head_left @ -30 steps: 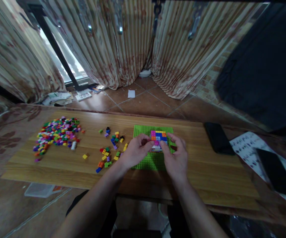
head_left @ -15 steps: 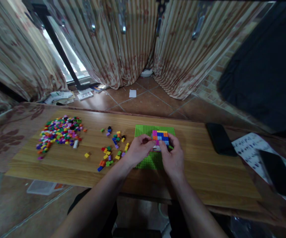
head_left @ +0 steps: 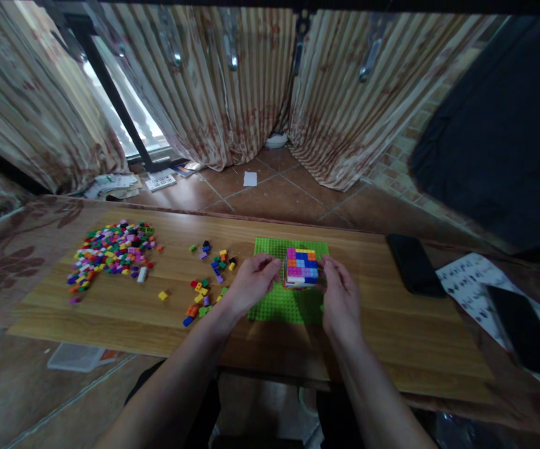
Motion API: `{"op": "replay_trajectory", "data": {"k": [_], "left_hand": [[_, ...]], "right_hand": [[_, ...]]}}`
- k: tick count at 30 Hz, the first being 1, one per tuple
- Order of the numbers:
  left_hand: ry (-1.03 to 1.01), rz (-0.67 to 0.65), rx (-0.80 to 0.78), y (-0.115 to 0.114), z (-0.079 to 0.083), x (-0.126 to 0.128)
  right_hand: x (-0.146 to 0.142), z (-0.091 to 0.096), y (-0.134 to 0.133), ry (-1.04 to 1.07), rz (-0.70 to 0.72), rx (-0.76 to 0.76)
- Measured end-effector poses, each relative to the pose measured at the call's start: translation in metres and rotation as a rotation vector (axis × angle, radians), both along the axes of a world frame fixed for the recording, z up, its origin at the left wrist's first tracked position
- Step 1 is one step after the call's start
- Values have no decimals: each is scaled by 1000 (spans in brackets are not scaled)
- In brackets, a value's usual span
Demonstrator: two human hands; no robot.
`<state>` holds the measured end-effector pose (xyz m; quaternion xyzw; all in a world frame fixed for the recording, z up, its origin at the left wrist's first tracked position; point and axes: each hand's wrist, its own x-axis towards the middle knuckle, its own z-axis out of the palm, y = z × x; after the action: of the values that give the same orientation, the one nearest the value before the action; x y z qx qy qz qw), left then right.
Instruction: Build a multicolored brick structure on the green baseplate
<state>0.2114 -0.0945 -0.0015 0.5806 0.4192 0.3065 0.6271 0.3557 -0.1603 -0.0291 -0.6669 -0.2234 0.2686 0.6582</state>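
Note:
A multicoloured block of toy bricks (head_left: 302,264) sits on the green baseplate (head_left: 270,305). Its top is a patchwork of pink, blue, orange, yellow and light blue, with white along the front side. Just left of the block is my left hand (head_left: 252,280), its fingers loosely bent, thumb and forefinger close to each other and nothing visible between them. My right hand (head_left: 342,296) lies along the right side of the block, fingers extended and slightly apart. Its thumb is near the block's right edge; whether it touches is unclear.
Left of the baseplate are scattered loose bricks (head_left: 203,287), with a yellow brick (head_left: 163,295) by itself. A large brick pile (head_left: 113,249) covers the table's (head_left: 391,349) left end. At right lie a black phone-like object (head_left: 414,265), a printed sheet (head_left: 469,280) and another dark device (head_left: 527,330).
Both hands have drawn apart from the brick block, left hand leftward and right hand rightward. Thumbs that pressed on its top and front are off, so more of it shows.

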Motion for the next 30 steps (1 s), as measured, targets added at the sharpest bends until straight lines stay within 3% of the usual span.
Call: {"op": "replay_trajectory", "data": {"k": [4,14,19,23,26,30], "left_hand": [[70,53,69,2,-8,0],[58,-53,158,1,-16,-1],[83,-38,147,4,-19,-6],[108,43,159,11,-13,-16],[111,87,160,17,-8,-23],[93,89,188,20,-6,-28]], "right_hand": [[-1,-3,-1,28,16,0],[-6,-5,-7,-63,117,-90],[-1,10,-11,-688,121,-66],[-13,14,-15,-1113,261,-40],[-24,10,-15,-1299,371,-139],[-28,7,-14,-1380,447,-234]]}}
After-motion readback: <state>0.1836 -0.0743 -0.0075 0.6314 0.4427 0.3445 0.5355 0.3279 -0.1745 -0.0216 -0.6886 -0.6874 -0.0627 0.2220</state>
